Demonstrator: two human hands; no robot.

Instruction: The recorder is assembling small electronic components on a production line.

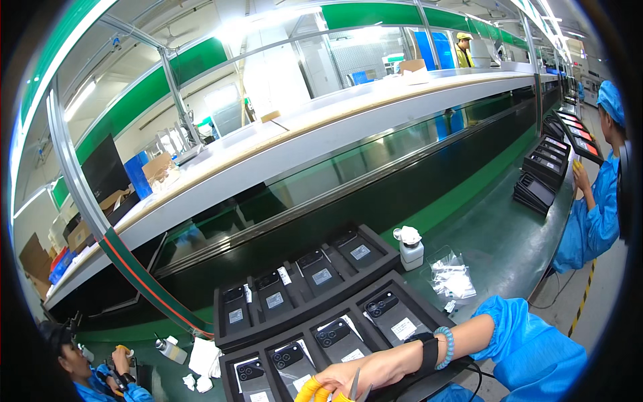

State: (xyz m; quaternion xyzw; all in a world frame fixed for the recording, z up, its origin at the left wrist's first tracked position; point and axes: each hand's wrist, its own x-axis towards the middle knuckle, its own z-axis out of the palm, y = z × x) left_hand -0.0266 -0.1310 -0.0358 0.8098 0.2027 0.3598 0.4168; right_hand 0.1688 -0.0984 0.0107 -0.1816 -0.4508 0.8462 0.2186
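Observation:
My right hand (348,376) reaches in from the lower right, wearing yellow finger covers, a black wrist strap and a beaded bracelet. Its fingers are closed on metal tweezers (355,386), whose two pointed prongs stick up; the lower part is cut off by the frame's edge. Beneath the hand lies a black foam tray (228,365) holding several dark phones, camera side up, with white labels. One phone (395,315) rests just beyond my wrist. A second black tray (218,315) with more phones (321,275) adjoins it on the far side. My left hand is out of sight.
A white dispenser bottle (411,251) and a clear bag of white pieces (452,276) stand right of the trays. White cloths (204,357) and another bottle (171,350) are left. Co-workers sit at both sides. Stacked trays (536,191) line the far right; a conveyor (335,194) runs behind.

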